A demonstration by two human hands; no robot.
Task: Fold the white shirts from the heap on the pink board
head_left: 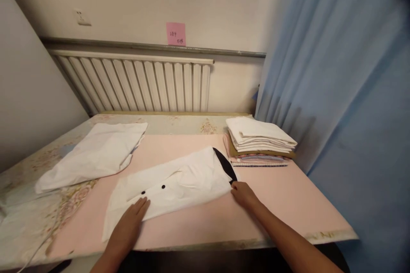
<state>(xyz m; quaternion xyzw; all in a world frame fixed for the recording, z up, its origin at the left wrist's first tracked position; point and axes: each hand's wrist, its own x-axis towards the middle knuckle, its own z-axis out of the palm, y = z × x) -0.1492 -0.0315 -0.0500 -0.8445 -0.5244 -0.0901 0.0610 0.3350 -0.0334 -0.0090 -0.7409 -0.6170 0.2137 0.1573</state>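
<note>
A white shirt with a black collar and two black buttons showing lies folded lengthwise on a pink cloth. My left hand rests flat on its lower front edge, fingers stretched out near the buttons. At the collar end, my right hand pinches the corner of the shirt between curled fingers. Part of the shirt's left end is hidden behind my left hand and forearm.
Loose white fabric lies at the left. A stack of folded clothes stands at the back right. Behind the table are a white radiator and a pink note on the wall. A blue curtain hangs along the right side.
</note>
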